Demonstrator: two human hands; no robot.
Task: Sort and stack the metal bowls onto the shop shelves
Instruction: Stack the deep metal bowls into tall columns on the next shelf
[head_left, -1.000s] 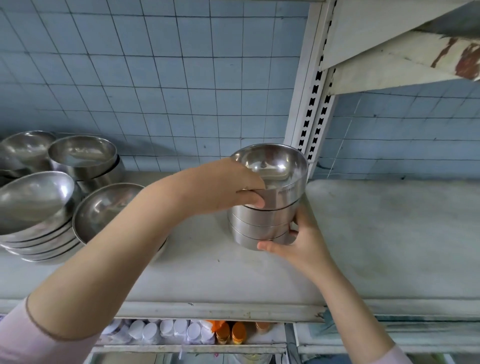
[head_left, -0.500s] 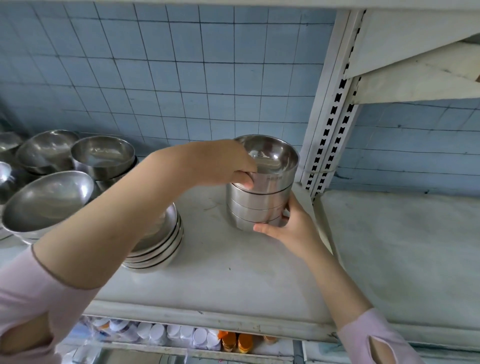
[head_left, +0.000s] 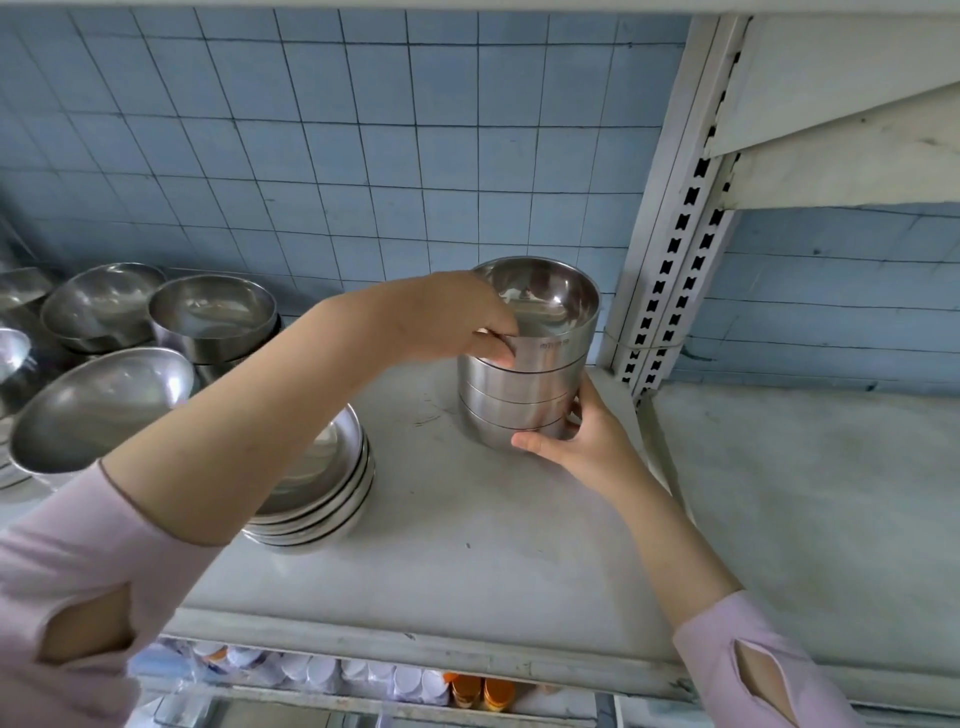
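Observation:
A stack of straight-sided metal bowls (head_left: 524, 395) stands on the white shelf (head_left: 467, 545), close to the slotted upright. My left hand (head_left: 447, 317) grips the rim of the top bowl (head_left: 550, 317) from the left. My right hand (head_left: 582, 441) cups the base of the stack from the front right. A low stack of wide shallow bowls (head_left: 322, 483) sits to the left, partly hidden by my left forearm. More rounded metal bowls (head_left: 213, 312) crowd the shelf's far left.
A slotted white upright (head_left: 670, 249) divides this shelf from the bare shelf (head_left: 805, 509) on the right. Another shelf (head_left: 841, 104) hangs overhead at the right. Blue wall tiles lie behind. Jars and white-capped bottles (head_left: 363, 680) sit on the level below.
The view has shifted left and slightly down, so the stack now sits further onto the left shelf beside the upright. Both hands keep the same grip on it.

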